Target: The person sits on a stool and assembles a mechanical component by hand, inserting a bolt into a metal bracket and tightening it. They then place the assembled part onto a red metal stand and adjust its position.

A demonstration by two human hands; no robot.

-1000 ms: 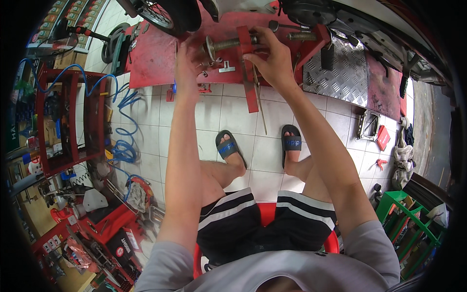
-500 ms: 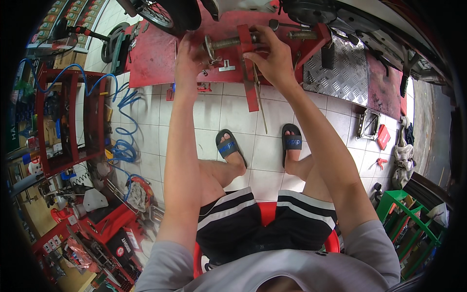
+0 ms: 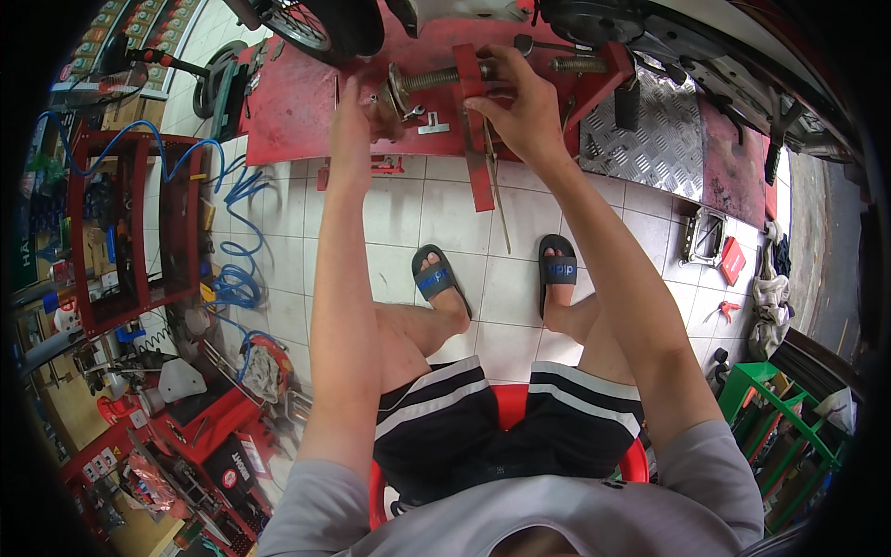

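My right hand (image 3: 524, 97) closes round the edge of an upright red metal bar (image 3: 475, 148), thumb and fingers by the end of a ribbed metal rod or spring (image 3: 432, 80) that runs left from the bar. At the rod's left end is a round metal disc (image 3: 396, 90). My left hand (image 3: 355, 116) curls against the disc's left side, gripping the metal part there; some fingertips are hidden behind it. A small light metal plate (image 3: 433, 124) lies on the red bench (image 3: 288, 121) below the rod.
A black tyre (image 3: 348, 37) stands over the bench's far side. Right of my right hand are another threaded rod (image 3: 577, 65) and a diamond-plate surface (image 3: 640, 139). A coiled blue hose (image 3: 237, 246) hangs by a red shelf frame (image 3: 139, 223) on the left. A green rack (image 3: 770, 408) stands right.
My left hand has turned at the disc, its fingers now lower and nearer the disc's underside. The red bar has shifted very slightly; my right hand keeps its place on it.
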